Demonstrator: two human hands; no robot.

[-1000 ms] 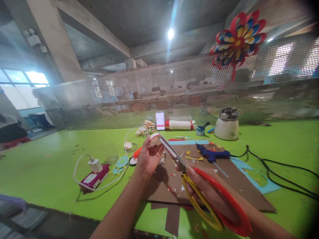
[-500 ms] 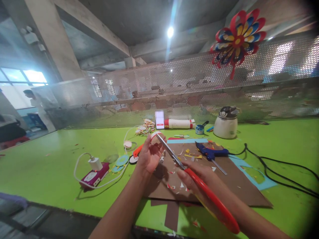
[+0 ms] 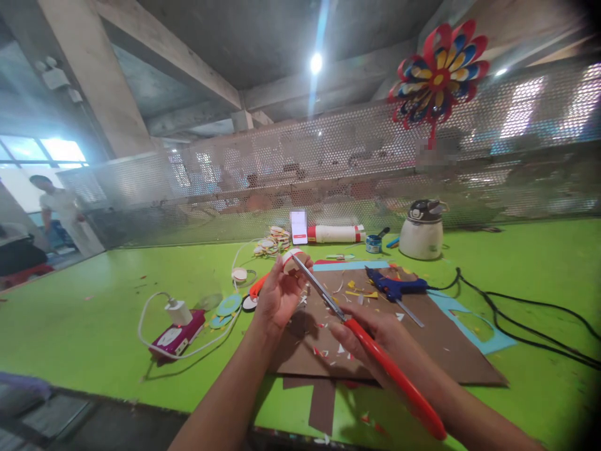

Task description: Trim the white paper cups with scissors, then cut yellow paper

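Held in the fingers of my left hand (image 3: 284, 291) is a small curved piece of paper or card (image 3: 292, 258) with a white and red rim. My right hand (image 3: 364, 335) grips a pair of scissors (image 3: 375, 351) with long red handles. Their metal blades point up and left, and the tips meet the rim of the piece. Whether the blades are cutting into it I cannot tell. Below both hands lies a brown board (image 3: 451, 357) strewn with white, red and yellow scraps.
A blue glue gun (image 3: 397, 287) with a black cord (image 3: 502, 322) lies to the right. A purple power strip (image 3: 181, 338) with a white charger cable is at left. Behind stand a phone (image 3: 299, 227), a small jar (image 3: 374, 243) and a pale pot (image 3: 421, 238). A person (image 3: 63, 210) stands far left.
The view has shifted slightly. Both hands hold nearly the same pose, with the scissor tips still at the piece. The standing person in the background shows more fully.
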